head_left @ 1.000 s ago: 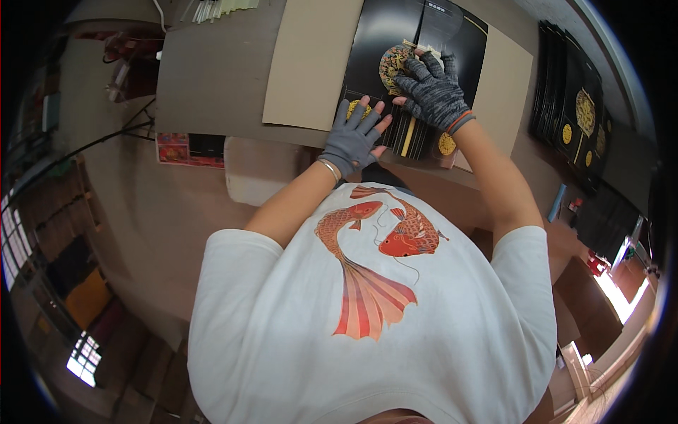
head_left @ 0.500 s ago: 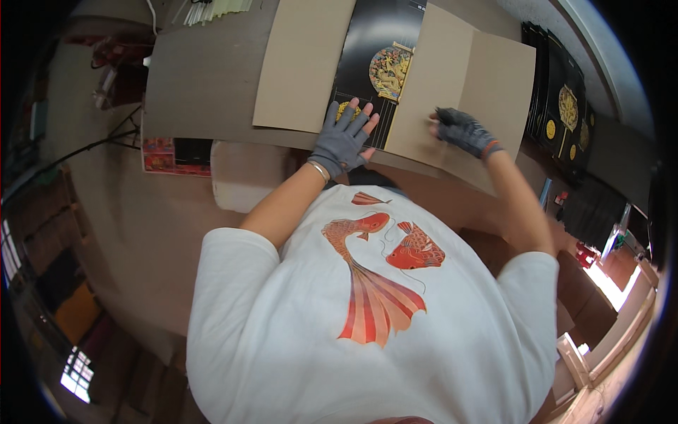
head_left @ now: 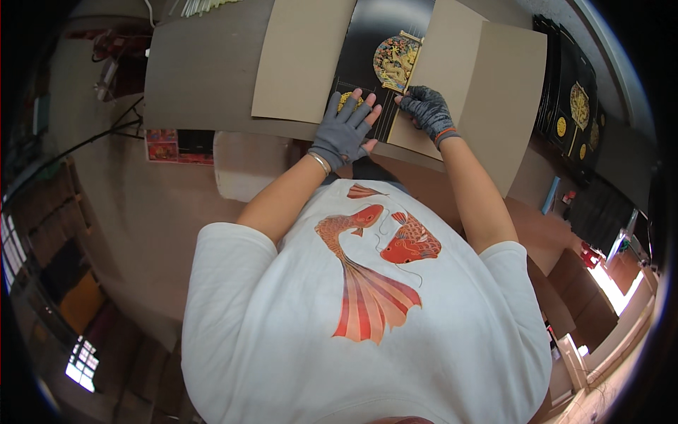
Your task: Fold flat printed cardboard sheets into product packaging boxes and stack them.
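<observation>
A black folded card [head_left: 381, 42] with gold round ornaments lies on the worktable, between two brown cardboard flaps. My left hand [head_left: 346, 131], in a grey glove, presses flat on the card's near end with fingers spread. My right hand [head_left: 426, 112], also gloved, rests on the near left edge of the right cardboard flap [head_left: 480, 92], which lies partly over the black card. The left cardboard flap [head_left: 300, 60] lies flat beside my left hand.
A grey worktable [head_left: 205, 78] carries the work. A row of black cards with gold ornaments [head_left: 579, 106] lies along the right side. A white box [head_left: 247, 166] sits below the table's near edge, beside a coloured printed sheet [head_left: 176, 145].
The right cardboard flap has swung in over the black card, covering its right half. My right hand moved left along that flap's edge toward my left hand, which stayed pressed down.
</observation>
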A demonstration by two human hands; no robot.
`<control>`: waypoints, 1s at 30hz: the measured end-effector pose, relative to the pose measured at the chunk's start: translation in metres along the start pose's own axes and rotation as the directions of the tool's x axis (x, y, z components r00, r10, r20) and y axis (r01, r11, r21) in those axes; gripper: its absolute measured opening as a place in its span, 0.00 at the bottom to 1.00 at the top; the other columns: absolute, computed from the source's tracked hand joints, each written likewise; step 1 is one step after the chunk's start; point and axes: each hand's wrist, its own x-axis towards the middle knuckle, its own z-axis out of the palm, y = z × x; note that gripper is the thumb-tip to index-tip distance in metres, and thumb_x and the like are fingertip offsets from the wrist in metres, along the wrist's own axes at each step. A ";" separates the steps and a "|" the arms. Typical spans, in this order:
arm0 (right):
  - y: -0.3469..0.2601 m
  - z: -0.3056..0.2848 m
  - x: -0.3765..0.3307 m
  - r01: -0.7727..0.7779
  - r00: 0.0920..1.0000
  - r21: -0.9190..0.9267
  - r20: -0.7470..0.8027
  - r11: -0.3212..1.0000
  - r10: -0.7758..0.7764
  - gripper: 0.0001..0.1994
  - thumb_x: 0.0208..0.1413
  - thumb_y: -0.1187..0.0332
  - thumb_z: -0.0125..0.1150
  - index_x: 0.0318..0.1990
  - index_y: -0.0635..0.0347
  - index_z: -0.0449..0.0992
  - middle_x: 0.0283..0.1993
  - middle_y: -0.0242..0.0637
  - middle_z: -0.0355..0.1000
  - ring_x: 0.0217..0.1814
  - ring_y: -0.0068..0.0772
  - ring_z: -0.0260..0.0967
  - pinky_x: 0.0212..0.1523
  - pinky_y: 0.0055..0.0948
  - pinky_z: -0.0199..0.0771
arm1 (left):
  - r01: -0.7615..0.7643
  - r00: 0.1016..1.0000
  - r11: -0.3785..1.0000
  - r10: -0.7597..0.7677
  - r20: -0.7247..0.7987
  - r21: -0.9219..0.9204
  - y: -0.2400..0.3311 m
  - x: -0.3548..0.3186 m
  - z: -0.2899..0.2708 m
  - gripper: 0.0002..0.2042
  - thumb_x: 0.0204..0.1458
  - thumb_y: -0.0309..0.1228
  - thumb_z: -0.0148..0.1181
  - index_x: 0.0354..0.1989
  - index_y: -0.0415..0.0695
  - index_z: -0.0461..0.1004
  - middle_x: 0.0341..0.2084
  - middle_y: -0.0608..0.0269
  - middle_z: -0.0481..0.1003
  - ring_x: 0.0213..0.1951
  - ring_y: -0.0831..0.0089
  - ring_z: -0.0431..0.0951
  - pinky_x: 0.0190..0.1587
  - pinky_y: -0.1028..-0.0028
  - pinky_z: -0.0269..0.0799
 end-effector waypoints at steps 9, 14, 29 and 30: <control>0.014 0.006 0.002 0.119 0.987 -0.188 -0.085 0.975 -0.137 0.26 0.48 0.52 0.70 0.47 0.66 0.78 0.40 0.46 0.79 0.41 0.40 0.76 0.47 0.35 0.74 | 0.010 1.000 1.000 -0.010 0.023 0.027 0.006 -0.001 0.000 0.38 0.48 0.50 0.59 0.67 0.48 0.60 0.70 0.55 0.54 0.71 0.52 0.48 0.67 0.40 0.42; 0.007 0.008 -0.001 0.210 0.953 -0.345 -0.138 0.915 -0.271 0.23 0.48 0.53 0.69 0.43 0.64 0.78 0.42 0.47 0.78 0.46 0.45 0.76 0.50 0.38 0.73 | 0.053 0.983 0.998 -0.059 0.173 0.040 0.012 0.003 -0.006 0.49 0.43 0.64 0.57 0.70 0.44 0.54 0.72 0.50 0.47 0.73 0.49 0.41 0.68 0.40 0.34; -0.112 0.100 0.080 0.822 0.054 -0.505 0.533 -0.266 -0.845 0.19 0.52 0.60 0.55 0.53 0.47 0.72 0.55 0.40 0.69 0.60 0.45 0.66 0.56 0.63 0.60 | 0.068 0.956 0.993 -0.035 0.292 -0.101 0.012 0.008 -0.016 0.55 0.32 0.50 0.72 0.70 0.41 0.51 0.69 0.47 0.51 0.71 0.51 0.47 0.71 0.58 0.42; -0.125 0.093 0.100 0.727 0.068 -0.613 0.513 -0.310 -0.856 0.20 0.53 0.60 0.54 0.55 0.46 0.71 0.55 0.40 0.69 0.60 0.45 0.65 0.55 0.63 0.61 | 0.086 0.957 0.992 -0.056 0.285 -0.093 0.014 0.002 -0.012 0.55 0.32 0.49 0.72 0.70 0.41 0.51 0.70 0.47 0.50 0.72 0.51 0.46 0.72 0.58 0.41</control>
